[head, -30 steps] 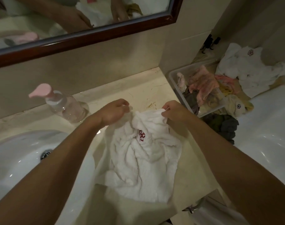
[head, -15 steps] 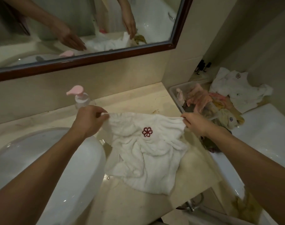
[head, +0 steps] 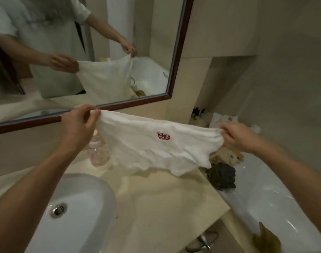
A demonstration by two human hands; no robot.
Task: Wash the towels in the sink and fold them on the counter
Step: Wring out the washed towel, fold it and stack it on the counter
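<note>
A white towel (head: 152, 154) with a dark red embroidered logo hangs stretched in the air above the beige counter (head: 156, 207). My left hand (head: 79, 123) pinches its left top corner, and my right hand (head: 234, 136) pinches its right top corner. The towel's lower edge hangs just above the counter, wrinkled. The white sink (head: 74, 212) lies at the lower left with its metal drain showing.
A clear soap bottle (head: 98, 152) with a pink pump stands behind the towel. Several crumpled towels (head: 227, 157) pile up at the counter's right end, a dark one (head: 221, 176) lowest. The bathtub (head: 276, 203) lies at the right. A mirror (head: 83, 52) hangs above.
Both hands have lifted the towel off the counter and pulled its top corners apart, so it now hangs spread out in the air. The view has tilted upward.
</note>
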